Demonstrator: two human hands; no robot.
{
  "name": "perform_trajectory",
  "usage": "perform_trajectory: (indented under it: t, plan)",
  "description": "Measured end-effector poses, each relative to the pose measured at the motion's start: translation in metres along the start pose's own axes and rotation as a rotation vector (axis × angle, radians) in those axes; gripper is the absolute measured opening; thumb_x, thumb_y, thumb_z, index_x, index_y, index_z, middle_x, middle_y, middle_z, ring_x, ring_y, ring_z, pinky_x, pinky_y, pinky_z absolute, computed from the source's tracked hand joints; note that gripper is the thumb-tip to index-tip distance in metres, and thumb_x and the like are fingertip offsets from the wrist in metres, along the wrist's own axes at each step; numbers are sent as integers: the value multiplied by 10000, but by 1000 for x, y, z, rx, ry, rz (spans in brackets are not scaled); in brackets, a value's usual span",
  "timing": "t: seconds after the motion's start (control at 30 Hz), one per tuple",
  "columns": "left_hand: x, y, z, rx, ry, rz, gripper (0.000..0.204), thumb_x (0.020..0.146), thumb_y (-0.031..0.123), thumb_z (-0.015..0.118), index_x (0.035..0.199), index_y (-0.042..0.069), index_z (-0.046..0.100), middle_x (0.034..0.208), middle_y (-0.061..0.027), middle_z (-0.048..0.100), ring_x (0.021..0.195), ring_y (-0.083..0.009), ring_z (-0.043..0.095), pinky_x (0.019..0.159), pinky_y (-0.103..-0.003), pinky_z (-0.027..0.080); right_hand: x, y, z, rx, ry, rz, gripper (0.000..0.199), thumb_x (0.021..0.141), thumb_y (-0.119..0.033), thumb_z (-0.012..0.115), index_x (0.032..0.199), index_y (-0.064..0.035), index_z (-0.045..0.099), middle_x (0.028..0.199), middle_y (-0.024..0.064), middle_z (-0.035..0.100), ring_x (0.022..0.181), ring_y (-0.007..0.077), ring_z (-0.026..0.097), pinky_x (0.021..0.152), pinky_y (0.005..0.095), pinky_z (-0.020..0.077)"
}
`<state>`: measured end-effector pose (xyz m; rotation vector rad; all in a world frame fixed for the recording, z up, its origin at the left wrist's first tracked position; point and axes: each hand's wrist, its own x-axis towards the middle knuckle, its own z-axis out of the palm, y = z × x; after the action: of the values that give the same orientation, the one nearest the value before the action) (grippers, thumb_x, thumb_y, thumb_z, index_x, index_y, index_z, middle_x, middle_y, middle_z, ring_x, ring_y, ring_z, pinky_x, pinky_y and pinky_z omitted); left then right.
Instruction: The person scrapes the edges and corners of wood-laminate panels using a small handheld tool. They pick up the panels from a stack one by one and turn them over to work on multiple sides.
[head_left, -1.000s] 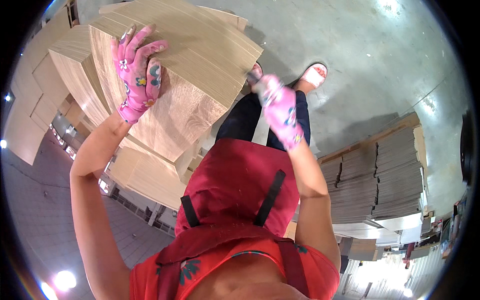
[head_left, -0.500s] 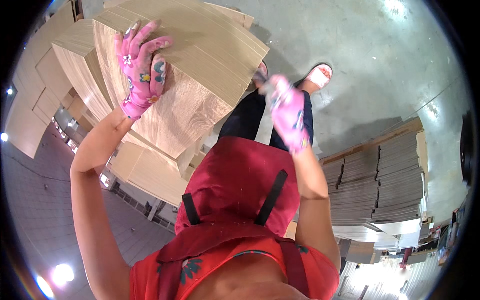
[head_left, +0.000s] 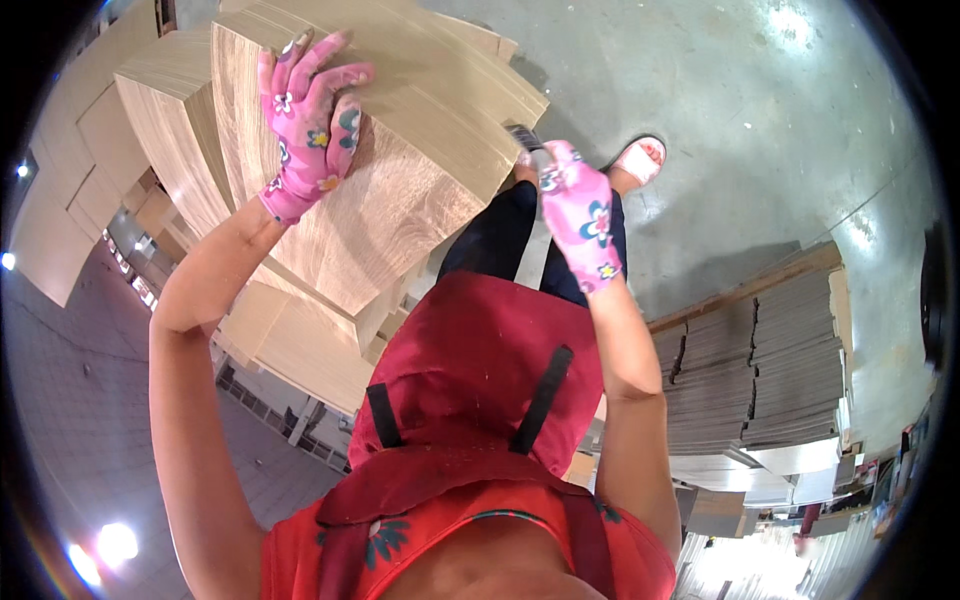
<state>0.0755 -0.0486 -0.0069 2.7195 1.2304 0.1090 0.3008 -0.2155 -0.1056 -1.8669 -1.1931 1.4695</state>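
nearest the camera is the person's red top with a floral print [head_left: 470, 540], and just past it a red apron [head_left: 480, 370] with two dark straps hanging over dark trousers [head_left: 500, 240]. both bare forearms rise from here.

the left hand [head_left: 305, 125], in a pink flowered glove, lies flat with fingers spread on the face of the top wood veneer sheet [head_left: 400, 200]; its grip is apart, pressing on the sheet rather than clamped around it. that sheet is pale, grained, and lies tilted on a stack of like sheets [head_left: 170, 120] at the upper left, one corner jutting toward the right hand.

the right hand [head_left: 583, 215], in a matching glove, is curled together around a small dark tool [head_left: 527, 140] whose tip sits at the near edge of the top sheet; the kind of tool cannot be told.

beyond the right hand a foot in a pale sandal [head_left: 640, 160] stands on the grey concrete floor [head_left: 760, 110]. to the right a low stack of grey sheets [head_left: 760, 380] rests on a wooden pallet [head_left: 750, 290]. more pale boards [head_left: 60, 230] lie at the far left.
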Motion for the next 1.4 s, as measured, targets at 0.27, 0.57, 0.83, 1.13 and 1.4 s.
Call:
perform_trajectory:
  t: [0.27, 0.57, 0.83, 1.13, 1.4]
  plan:
    - [-1, -5, 4, -5, -2, -25, 216, 866, 263, 477, 934, 186, 667, 1231, -9, 554, 1212, -286, 430, 1106, -477, 147, -51, -57, -6, 167, 90, -48, 73, 862, -124, 569, 876, -54, 582, 642, 111, 572, 587, 286, 599, 520, 386, 459]
    - [1, -4, 5, 12, 26, 0, 220, 871, 251, 469, 943, 167, 660, 1224, -12, 561, 1204, -287, 437, 1095, -479, 166, 2, 1, 12, 28, 22, 46, 247, 825, -63, 500, 1054, -87, 589, 764, 166, 636, 714, 338, 638, 643, 402, 505]
    - [-2, -6, 7, 6, 50, -14, 197, 855, 246, 494, 926, 199, 671, 1195, 8, 576, 1169, -277, 459, 1092, -483, 170, -48, -49, 3, 150, 101, -111, 111, 863, -144, 577, 948, -75, 564, 698, 119, 589, 638, 247, 610, 531, 326, 464]
    - [-3, -6, 5, -15, 68, -19, 184, 850, 234, 497, 910, 197, 667, 1209, 6, 569, 1183, -273, 453, 1101, -479, 158, 0, -21, -12, 122, 9, 110, 217, 854, -135, 485, 1035, -99, 599, 806, 165, 647, 730, 347, 632, 630, 429, 499]
    - [-3, -7, 8, 23, 37, -21, 200, 856, 232, 479, 921, 204, 666, 1214, 8, 562, 1197, -269, 439, 1102, -480, 149, -26, -30, 15, 11, 178, -57, 207, 819, -111, 605, 1023, -100, 572, 654, 115, 568, 594, 271, 602, 535, 335, 460]
